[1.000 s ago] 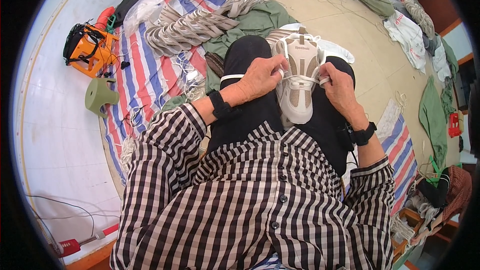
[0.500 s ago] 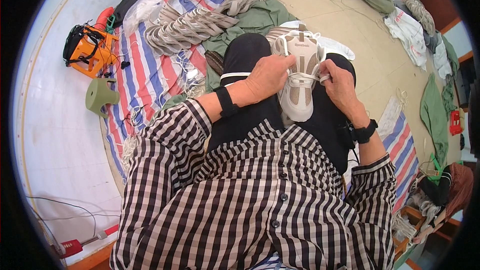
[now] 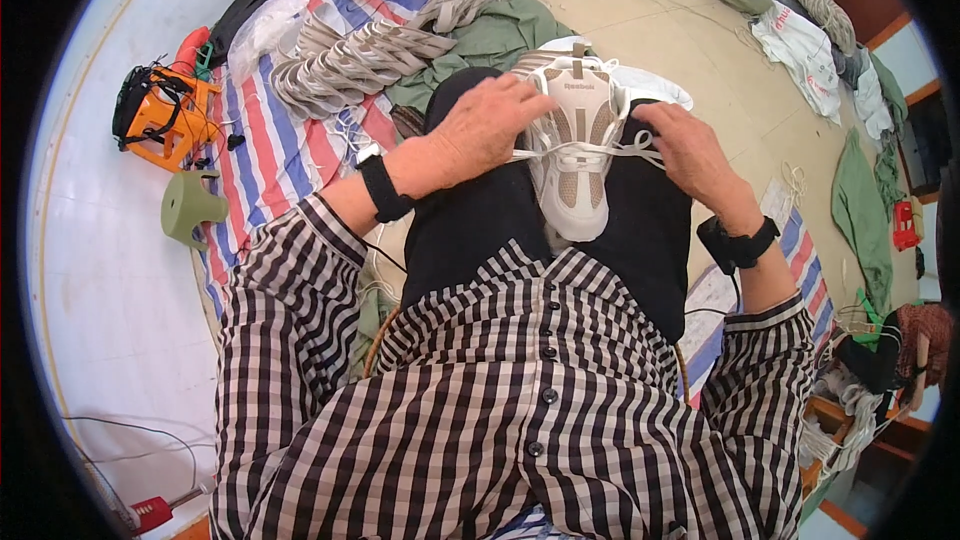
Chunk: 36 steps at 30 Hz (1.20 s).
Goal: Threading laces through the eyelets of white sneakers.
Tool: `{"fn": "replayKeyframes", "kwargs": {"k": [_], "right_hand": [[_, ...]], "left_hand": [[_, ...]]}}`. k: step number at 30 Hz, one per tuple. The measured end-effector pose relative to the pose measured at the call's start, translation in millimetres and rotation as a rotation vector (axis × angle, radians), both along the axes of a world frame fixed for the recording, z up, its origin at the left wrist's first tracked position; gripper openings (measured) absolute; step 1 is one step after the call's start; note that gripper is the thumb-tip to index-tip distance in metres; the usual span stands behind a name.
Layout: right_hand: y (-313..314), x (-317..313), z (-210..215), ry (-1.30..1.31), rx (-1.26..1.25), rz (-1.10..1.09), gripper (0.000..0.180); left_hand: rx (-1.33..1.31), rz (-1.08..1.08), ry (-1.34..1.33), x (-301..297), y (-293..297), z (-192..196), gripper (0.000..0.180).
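Note:
A beige and white shoe upper (image 3: pixel 575 190) rests between my thighs, its toe toward me. White laces (image 3: pixel 580 149) cross its front, with a loop at the right and a strand out to the left. My left hand (image 3: pixel 490 128) is over the left thigh, palm down, its fingers spread and their tips by the left edge of the tongue (image 3: pixel 582 90). To the right, my right hand (image 3: pixel 692 155) hovers with its fingers apart, close to the lace loop. Neither hand appears to grip anything, though the right thumb is partly hidden.
A row of stacked shoe uppers (image 3: pixel 360 65) lies on a striped sheet (image 3: pixel 255 140) at the far left, beside green cloth (image 3: pixel 500 45). An orange frame (image 3: pixel 175 120) and a green stool (image 3: pixel 190 208) stand left. Fabric and white bags (image 3: pixel 800 60) lie far right.
Both hands have let go of the laces and moved apart. The lace now shows a loop on the right. The left hand has shifted left, and its fingers have straightened.

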State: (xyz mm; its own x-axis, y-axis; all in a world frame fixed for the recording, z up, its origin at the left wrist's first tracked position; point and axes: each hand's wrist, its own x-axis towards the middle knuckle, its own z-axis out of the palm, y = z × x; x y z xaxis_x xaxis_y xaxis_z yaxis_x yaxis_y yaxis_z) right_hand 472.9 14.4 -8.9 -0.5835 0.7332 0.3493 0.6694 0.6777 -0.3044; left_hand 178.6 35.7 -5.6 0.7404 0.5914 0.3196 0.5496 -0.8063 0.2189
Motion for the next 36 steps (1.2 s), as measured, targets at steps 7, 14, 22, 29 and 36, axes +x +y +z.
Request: {"fn": "replayKeyframes", "kwargs": {"k": [7, 14, 22, 29, 36], "right_hand": [[5.5, -17.8, 18.3, -0.054, 0.056, -0.039, 0.021], [20.5, -24.1, 13.6, -0.319, 0.225, 0.166, 0.025], [28.4, -23.3, 23.8, -0.409, 0.018, 0.296, 0.03], [28.8, -22.1, 21.3, -0.452, 0.027, 0.352, 0.023], [30.5, -26.5, 19.8, -0.53, 0.023, 0.411, 0.014]], "left_hand": [[0.265, -0.209, 0.024, 24.6, 24.1, 8.4, 0.018], [0.065, -0.241, 0.315, 30.7, 31.7, 15.2, 0.021], [-0.128, -0.221, 0.569, 35.6, 38.2, 20.9, 0.022], [-0.232, -0.242, 0.566, 34.7, 41.9, 24.4, 0.018], [-0.18, -0.197, 0.533, 41.3, 41.7, 14.4, 0.008]]}}
